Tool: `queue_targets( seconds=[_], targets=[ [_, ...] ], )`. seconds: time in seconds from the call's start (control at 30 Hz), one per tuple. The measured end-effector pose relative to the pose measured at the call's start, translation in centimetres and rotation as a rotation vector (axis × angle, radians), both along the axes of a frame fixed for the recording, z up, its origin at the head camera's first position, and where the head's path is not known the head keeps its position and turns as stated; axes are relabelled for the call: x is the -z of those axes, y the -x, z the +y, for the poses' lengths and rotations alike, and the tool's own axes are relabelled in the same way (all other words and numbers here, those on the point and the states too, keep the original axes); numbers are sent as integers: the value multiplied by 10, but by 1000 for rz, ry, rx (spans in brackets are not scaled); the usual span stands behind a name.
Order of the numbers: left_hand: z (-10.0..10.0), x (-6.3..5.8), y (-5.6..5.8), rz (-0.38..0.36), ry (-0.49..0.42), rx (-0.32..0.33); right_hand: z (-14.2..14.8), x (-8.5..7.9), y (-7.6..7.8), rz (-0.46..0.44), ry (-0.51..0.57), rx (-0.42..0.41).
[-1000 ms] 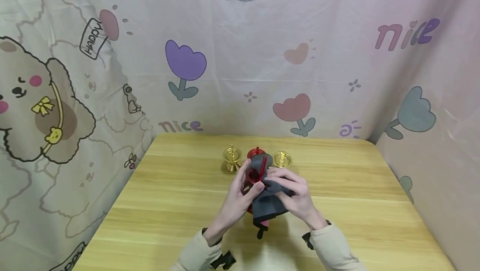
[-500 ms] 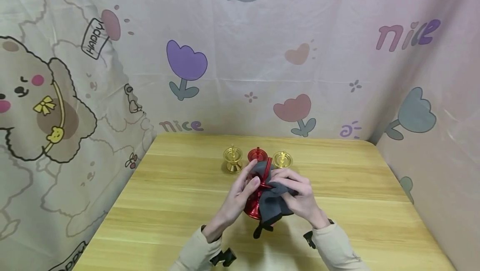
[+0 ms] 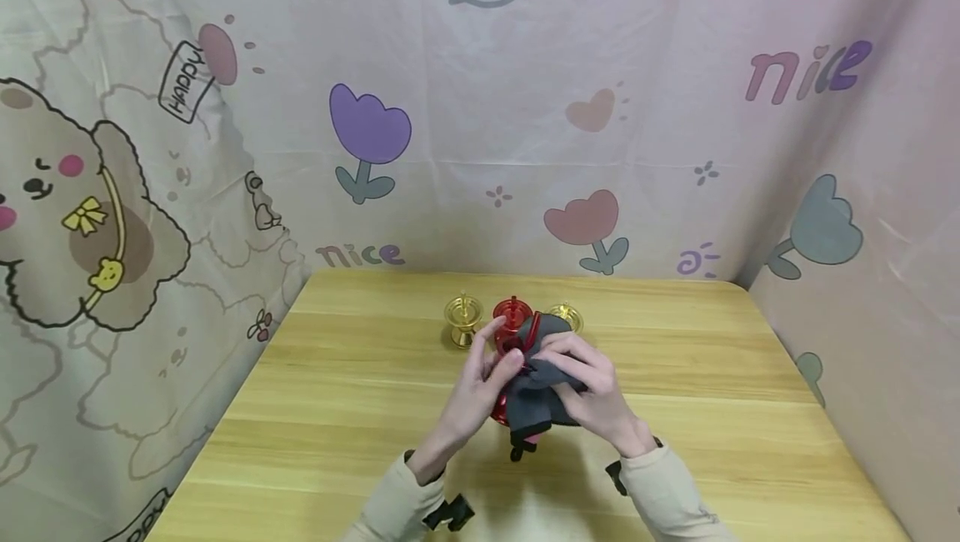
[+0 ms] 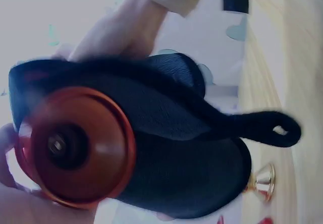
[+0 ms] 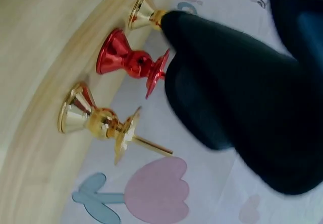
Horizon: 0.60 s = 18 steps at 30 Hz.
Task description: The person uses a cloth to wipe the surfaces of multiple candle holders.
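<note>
Over the table, my left hand grips a red metal candle holder with a central spike. The left wrist view looks into its round, flared base. My right hand pinches a dark grey cloth with black edging and presses it about the holder's upper part. A hanging loop sticks out from the cloth's edge, and a bit of pink shows beneath it in the head view. Folds of cloth hide much of the holder's stem. In the right wrist view the cloth covers the right side, with no fingers visible.
Behind the hands, three candle holders stand upright in a row on the wooden table: a gold one at left, a red one in the middle, another gold one at right, partly hidden by cloth. A printed curtain hangs behind.
The held holder has tipped upright and then tilted again, its base showing more half a second ago than now. The cloth has shifted with it and now overlaps the right gold holder.
</note>
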State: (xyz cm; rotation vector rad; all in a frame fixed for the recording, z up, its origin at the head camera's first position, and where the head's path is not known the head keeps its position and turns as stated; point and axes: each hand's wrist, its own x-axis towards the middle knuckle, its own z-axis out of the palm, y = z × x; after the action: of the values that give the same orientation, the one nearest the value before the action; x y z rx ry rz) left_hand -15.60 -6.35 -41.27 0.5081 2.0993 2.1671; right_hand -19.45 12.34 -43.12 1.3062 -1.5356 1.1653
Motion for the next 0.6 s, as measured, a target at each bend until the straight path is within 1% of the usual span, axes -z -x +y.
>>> queue_targets(
  seconds=[0.1,0.17,0.23,0.33,0.4,0.43,0.5,0.6],
  targets=[
    [-3,-1,2,1,-23,46,-1,2,2,-28,32,-70],
    [-4,0,4,19,14,55,-1,3,2,-28,44,-77],
    [-3,1,5,33,57,43,-1,3,4,-3,40,-53],
    [0,3,4,51,94,-26,-1,3,4,38,12,26],
    [1,2,3,55,73,-53,-2,2,3,66,-3,67],
    [1,2,3,62,56,-57,-2,2,3,73,-5,74],
    [0,0,4,68,22,-42,-2,1,3,64,-1,58],
    [-3,-1,8,45,-10,12,-2,2,3,46,20,5]
  ],
)
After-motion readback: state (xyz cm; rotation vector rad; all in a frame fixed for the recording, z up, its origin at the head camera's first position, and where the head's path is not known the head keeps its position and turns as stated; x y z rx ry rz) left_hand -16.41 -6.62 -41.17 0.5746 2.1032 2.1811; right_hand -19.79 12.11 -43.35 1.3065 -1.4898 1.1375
